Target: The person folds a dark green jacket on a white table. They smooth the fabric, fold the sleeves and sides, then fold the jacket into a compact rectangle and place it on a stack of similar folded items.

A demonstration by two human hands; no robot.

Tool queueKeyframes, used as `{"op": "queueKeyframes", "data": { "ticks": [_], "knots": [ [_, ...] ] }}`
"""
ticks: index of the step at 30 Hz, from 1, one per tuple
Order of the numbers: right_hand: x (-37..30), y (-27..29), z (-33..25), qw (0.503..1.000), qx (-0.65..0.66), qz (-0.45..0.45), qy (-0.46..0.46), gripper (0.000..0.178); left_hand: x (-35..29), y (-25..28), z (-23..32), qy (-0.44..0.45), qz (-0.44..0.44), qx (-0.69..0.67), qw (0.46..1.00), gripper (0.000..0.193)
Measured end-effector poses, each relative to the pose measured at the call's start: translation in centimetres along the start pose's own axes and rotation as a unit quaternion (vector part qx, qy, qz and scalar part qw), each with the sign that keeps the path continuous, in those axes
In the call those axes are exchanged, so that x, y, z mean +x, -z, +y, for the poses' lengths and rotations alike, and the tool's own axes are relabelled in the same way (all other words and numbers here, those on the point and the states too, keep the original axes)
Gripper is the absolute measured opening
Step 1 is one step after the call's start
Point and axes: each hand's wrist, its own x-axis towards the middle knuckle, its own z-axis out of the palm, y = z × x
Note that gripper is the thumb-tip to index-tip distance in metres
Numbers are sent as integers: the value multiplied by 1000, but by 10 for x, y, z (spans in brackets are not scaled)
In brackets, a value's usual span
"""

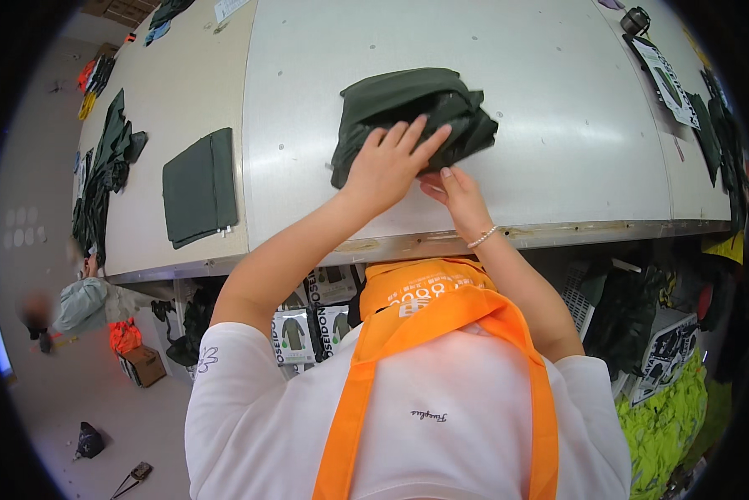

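A dark green folded garment [399,87] lies on the metal tabletop in front of me. Its near right part is rumpled and shiny. My left hand [391,158] rests on this rumpled part from above, fingers stretched and slightly apart. At the near edge of the bundle, my right hand [458,196] has its fingers closed on the fabric; part of the grip is hidden below the cloth. A beaded bracelet [483,237] circles my right wrist. To the left, a flat, neatly folded dark green garment [199,187] lies on the beige board.
More dark green garments [108,175] lie at the far left, near another person's sleeve [83,304]. On the right are a printed package [666,79] and dark clothing [712,137]. Beneath the table's front edge [591,233] stand printed packages [333,321] and a lime-green heap [662,425].
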Motion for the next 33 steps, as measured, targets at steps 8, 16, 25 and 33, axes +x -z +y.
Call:
{"op": "queueKeyframes", "data": {
  "ticks": [8, 16, 25, 33],
  "knots": [
    [14, -5, 1, 993, 28, 113, 13, 16, 20, -18, 5, -5, 21, -79, 997, 67],
    [20, -13, -8, 977, 164, 137, 4, 10, 45, -22, -32, 23, 164, -111, 980, 42],
    [19, 2, -24, 985, 54, 161, 12, 6, 20, -10, 15, 3, 3, -105, 994, 52],
    [13, 28, -36, 984, 42, 174, 17, 5, 70, -16, -5, 15, 26, -107, 994, 61]
  ]
}}
